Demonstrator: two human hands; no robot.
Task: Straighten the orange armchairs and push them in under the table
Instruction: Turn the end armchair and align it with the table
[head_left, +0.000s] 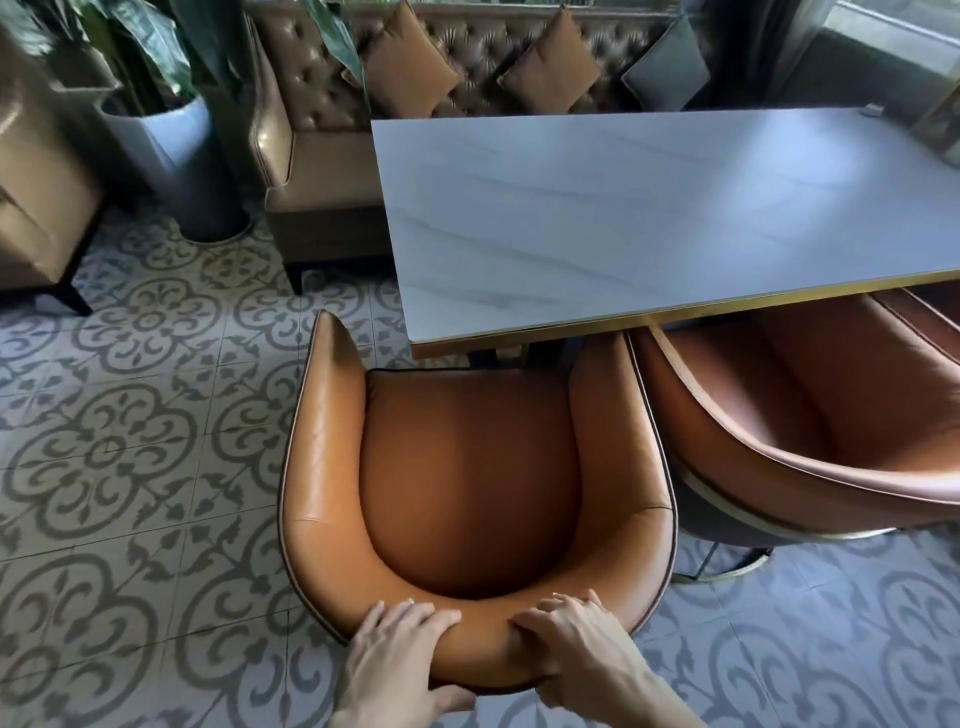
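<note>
Both hands are gripping the top of the backrest of the near orange armchair (470, 483), at the bottom of the view. The left hand (400, 654) is lying with its fingers (415, 618) over the padded rim and the thumb under it, so it is clamped on the backrest. The right hand (571, 644) is doing the same just beside it, fingers curled over the rim and closed on the leather. This armchair is standing at the left corner of the marble table (649, 208), its right arm reaching under the gold edge while the left arm is staying outside the tabletop. A second orange armchair (810, 415) is sitting just to the right, touching or nearly touching the first, with its front partly under the table. Patterned floor tiles (130, 441) are lying under everything, and a brown tufted sofa (322, 156) is standing behind the table.
</note>
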